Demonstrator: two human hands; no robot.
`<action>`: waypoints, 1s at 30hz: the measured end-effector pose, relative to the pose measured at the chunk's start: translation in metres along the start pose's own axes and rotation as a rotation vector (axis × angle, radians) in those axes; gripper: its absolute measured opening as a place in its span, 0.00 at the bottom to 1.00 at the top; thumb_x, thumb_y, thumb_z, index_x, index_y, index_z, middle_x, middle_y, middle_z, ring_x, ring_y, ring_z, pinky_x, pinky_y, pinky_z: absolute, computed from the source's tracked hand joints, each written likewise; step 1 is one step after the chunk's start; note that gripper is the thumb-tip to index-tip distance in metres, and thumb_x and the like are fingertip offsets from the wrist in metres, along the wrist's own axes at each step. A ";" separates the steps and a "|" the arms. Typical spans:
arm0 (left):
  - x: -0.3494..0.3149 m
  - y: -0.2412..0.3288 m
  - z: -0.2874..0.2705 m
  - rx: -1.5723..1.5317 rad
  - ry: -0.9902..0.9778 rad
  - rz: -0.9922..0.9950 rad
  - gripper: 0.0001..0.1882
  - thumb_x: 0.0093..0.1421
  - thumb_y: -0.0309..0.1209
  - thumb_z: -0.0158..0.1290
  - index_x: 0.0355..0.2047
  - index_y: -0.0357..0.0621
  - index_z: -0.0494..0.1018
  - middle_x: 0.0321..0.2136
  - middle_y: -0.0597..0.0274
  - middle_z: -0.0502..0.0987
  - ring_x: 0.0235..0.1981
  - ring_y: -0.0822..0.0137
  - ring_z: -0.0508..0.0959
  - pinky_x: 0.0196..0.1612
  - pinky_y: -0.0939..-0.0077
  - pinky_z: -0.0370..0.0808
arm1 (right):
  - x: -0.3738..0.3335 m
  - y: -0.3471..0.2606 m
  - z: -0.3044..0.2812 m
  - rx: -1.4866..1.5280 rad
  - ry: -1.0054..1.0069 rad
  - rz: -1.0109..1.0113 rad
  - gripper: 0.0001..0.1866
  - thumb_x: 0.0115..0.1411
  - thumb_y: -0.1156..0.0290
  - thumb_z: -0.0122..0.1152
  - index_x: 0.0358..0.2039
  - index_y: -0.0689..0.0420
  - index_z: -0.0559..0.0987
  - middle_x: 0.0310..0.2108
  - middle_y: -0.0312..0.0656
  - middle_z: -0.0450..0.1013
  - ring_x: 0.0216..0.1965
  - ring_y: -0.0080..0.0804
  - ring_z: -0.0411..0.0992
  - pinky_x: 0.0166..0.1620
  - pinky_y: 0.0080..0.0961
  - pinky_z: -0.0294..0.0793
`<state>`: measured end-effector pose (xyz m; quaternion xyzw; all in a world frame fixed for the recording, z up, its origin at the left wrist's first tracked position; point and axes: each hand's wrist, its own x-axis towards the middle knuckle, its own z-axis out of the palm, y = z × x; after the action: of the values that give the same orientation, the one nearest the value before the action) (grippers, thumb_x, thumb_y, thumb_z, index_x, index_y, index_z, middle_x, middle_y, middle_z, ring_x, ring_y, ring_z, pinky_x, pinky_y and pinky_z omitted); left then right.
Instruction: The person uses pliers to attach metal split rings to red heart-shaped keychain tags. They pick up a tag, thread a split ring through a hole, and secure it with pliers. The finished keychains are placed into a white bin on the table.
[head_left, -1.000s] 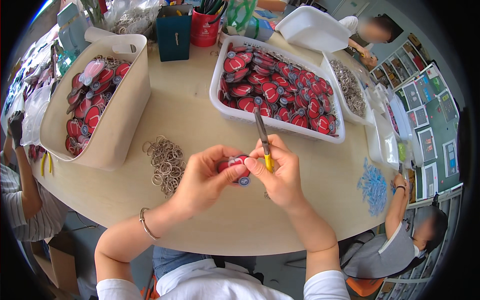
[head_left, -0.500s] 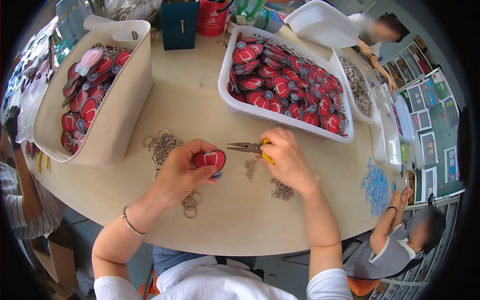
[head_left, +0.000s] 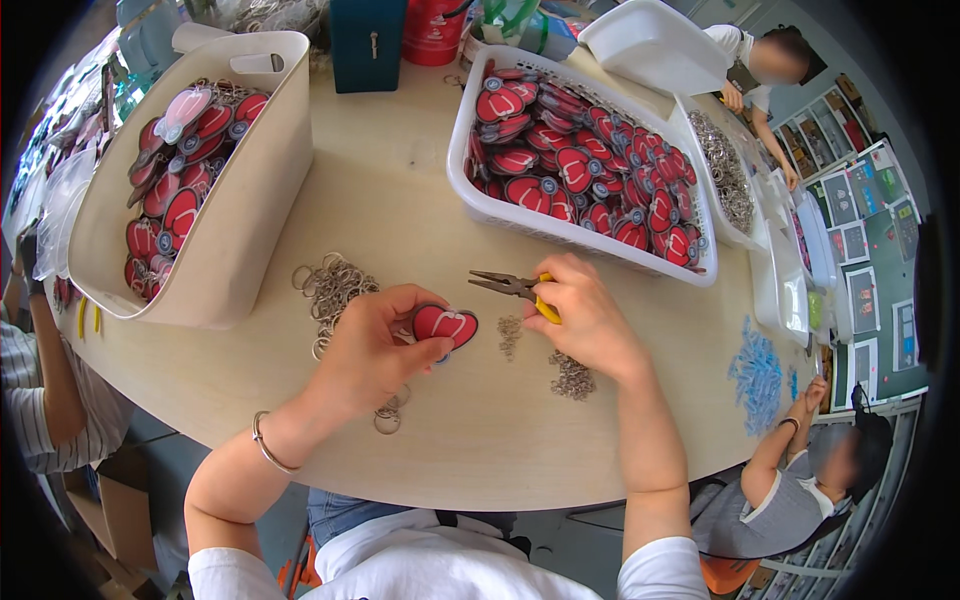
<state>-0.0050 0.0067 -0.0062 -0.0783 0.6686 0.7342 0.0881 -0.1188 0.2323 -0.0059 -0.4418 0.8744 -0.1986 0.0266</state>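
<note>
Between thumb and fingers, my left hand [head_left: 380,345] grips a red heart-shaped charm [head_left: 446,326] with a dark edge and a small blue round part. My right hand [head_left: 590,320] is closed round the yellow handles of needle-nose pliers [head_left: 505,284], whose grey jaws point left, apart from the charm. Beside my left hand lies a heap of metal key rings [head_left: 340,287], with a few more rings [head_left: 390,412] below the wrist. Small metal findings form one little pile [head_left: 509,338] between my hands and another pile [head_left: 571,377] under my right wrist.
A tall cream bin [head_left: 250,190] of red charms stands at left. Beyond my right hand sits a white basket [head_left: 590,243] full of similar charms. Blue small pieces [head_left: 755,378] lie at the right edge. Other people sit around the table; a dark green box [head_left: 368,50] stands behind.
The charm in my left hand has turned so the heart lies more level. The pliers have shifted slightly right and up relative to it. The whole view has moved a little.
</note>
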 end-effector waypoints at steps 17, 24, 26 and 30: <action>-0.011 -0.008 0.019 0.472 0.152 0.564 0.06 0.50 0.20 0.61 0.29 0.36 0.76 0.23 0.57 0.75 0.20 0.64 0.75 0.20 0.77 0.72 | -0.003 -0.058 0.003 0.983 0.041 0.335 0.05 0.57 0.74 0.64 0.29 0.62 0.78 0.34 0.34 0.66 0.33 0.21 0.67 0.38 0.20 0.67; -0.008 -0.010 0.018 0.779 0.336 0.943 0.09 0.44 0.21 0.63 0.28 0.38 0.76 0.23 0.61 0.75 0.19 0.66 0.74 0.17 0.74 0.70 | -0.009 -0.075 0.017 0.959 0.218 0.334 0.06 0.57 0.73 0.64 0.29 0.62 0.77 0.35 0.36 0.65 0.35 0.23 0.66 0.38 0.21 0.65; -0.008 -0.007 0.017 0.801 0.340 0.991 0.10 0.43 0.21 0.63 0.28 0.38 0.76 0.23 0.62 0.75 0.19 0.66 0.73 0.17 0.74 0.70 | -0.007 -0.076 0.012 0.791 0.250 0.212 0.06 0.56 0.74 0.65 0.28 0.62 0.77 0.35 0.38 0.66 0.36 0.27 0.67 0.39 0.22 0.66; -0.009 -0.007 0.013 0.795 0.321 1.004 0.12 0.41 0.20 0.63 0.29 0.38 0.76 0.24 0.62 0.75 0.19 0.67 0.73 0.17 0.75 0.69 | -0.005 -0.079 0.002 0.456 0.277 0.047 0.06 0.54 0.76 0.65 0.28 0.62 0.76 0.37 0.41 0.66 0.37 0.33 0.68 0.40 0.26 0.68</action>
<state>0.0053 0.0199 -0.0101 0.1730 0.8490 0.3623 -0.3435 -0.0553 0.1938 0.0211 -0.3728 0.8124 -0.4483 0.0102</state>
